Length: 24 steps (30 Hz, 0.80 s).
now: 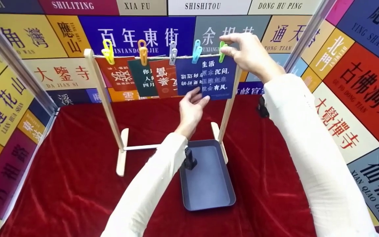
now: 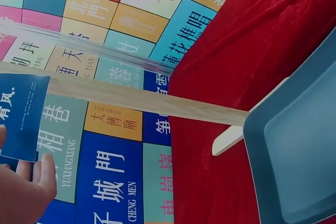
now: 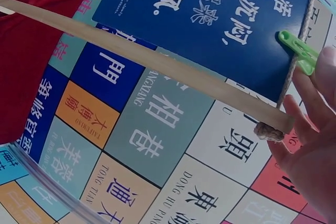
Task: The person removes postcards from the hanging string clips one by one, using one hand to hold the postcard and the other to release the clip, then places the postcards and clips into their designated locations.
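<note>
My right hand [image 1: 247,52] pinches a light-green clothespin [image 3: 302,51] between thumb and index finger, on the cord at the top right of a blue card [image 1: 218,79]. White lettering covers this card, which hangs from the cord. At the card's lower left edge is my left hand [image 1: 191,110], its thumb in front and fingertips seemingly behind the edge; the exact contact is partly hidden. A second blue card [image 1: 188,77] with reversed lettering hangs just left, overlapped by the first. A light-blue clothespin [image 1: 196,51] sits above where they meet.
A wooden rack [image 1: 107,102] holds the cord [image 1: 158,57]. A red card [image 1: 115,74], a dark green card [image 1: 140,79] and another red card [image 1: 165,79] hang farther left under yellow, orange and grey clothespins. Below lies a grey tray [image 1: 209,200] on red cloth [image 1: 77,164].
</note>
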{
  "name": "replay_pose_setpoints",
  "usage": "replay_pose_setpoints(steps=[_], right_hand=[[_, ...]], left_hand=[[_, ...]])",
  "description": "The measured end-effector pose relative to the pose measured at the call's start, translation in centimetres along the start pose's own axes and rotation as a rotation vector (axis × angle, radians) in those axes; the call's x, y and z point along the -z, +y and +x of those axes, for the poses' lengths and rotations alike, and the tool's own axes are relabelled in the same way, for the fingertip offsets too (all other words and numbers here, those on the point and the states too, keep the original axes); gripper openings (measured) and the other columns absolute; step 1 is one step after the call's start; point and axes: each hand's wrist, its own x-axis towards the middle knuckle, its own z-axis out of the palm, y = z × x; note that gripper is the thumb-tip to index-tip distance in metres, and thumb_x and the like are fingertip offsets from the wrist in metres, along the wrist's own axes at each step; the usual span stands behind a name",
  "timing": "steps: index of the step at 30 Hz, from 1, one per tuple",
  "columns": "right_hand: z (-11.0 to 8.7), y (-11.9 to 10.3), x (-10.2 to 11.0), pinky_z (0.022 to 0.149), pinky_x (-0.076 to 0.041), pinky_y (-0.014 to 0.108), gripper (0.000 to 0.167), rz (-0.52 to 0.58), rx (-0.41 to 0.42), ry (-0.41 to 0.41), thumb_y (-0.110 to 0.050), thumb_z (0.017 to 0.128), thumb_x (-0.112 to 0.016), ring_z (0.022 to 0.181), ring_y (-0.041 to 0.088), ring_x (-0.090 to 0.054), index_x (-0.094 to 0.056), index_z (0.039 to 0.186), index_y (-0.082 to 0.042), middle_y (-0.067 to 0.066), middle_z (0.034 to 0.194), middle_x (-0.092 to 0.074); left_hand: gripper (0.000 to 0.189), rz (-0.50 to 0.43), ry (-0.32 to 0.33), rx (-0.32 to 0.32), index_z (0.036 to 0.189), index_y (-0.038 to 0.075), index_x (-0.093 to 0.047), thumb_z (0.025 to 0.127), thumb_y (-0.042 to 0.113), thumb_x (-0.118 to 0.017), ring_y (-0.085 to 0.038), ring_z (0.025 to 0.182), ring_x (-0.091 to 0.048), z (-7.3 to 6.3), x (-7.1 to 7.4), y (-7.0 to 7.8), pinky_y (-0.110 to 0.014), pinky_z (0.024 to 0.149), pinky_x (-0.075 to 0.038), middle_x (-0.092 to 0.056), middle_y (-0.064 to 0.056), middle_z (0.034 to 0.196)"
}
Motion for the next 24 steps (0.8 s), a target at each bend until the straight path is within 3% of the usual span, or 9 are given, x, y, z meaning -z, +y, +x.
replay_pose_setpoints(steps=[7, 16, 21, 24], right_hand=[[0.07, 0.07, -0.34, 0.125, -0.032, 0.035, 0.047, 0.020, -0.019, 0.019, -0.027, 0.104, -0.053, 0.134, 0.023, -0.055, -0.046, 0.150, -0.018, 0.007, 0.148, -0.056], [0.15, -0.30, -0.75, 0.114, -0.045, 0.031, 0.041, 0.018, -0.050, 0.043, -0.027, 0.105, -0.051, 0.121, 0.020, -0.062, -0.052, 0.145, -0.018, 0.005, 0.143, -0.059], [0.03, -0.43, -0.67, 0.114, -0.044, 0.030, 0.035, 0.007, -0.054, 0.090, -0.026, 0.103, -0.055, 0.119, 0.019, -0.059, -0.057, 0.137, -0.016, 0.006, 0.136, -0.063], [-0.04, -0.56, -0.74, 0.126, -0.029, 0.030, 0.032, -0.004, -0.042, 0.113, -0.024, 0.102, -0.057, 0.126, 0.018, -0.055, -0.060, 0.132, -0.015, 0.006, 0.131, -0.065]], left_hand=[[0.039, -0.017, 0.008, 0.013, 0.131, 0.004, -0.065, 0.092, 0.003, -0.070, -0.028, 0.101, -0.072, 0.04, -0.32, -0.25, -0.025, 0.079, -0.063, -0.071, -0.020, 0.116], [0.025, -0.058, 0.024, 0.023, 0.115, -0.004, -0.071, 0.091, 0.004, -0.071, -0.025, 0.081, -0.073, -0.01, -0.47, -0.68, -0.024, 0.066, -0.064, -0.074, -0.023, 0.105], [0.026, -0.063, 0.033, 0.042, 0.115, -0.004, -0.073, 0.090, 0.005, -0.073, -0.020, 0.074, -0.074, -0.07, -0.58, -0.66, -0.022, 0.062, -0.063, -0.075, -0.021, 0.108], [0.028, -0.067, 0.042, 0.061, 0.116, -0.003, -0.073, 0.090, 0.005, -0.073, -0.018, 0.073, -0.074, -0.14, -0.59, -0.65, -0.021, 0.061, -0.062, -0.075, -0.020, 0.111]])
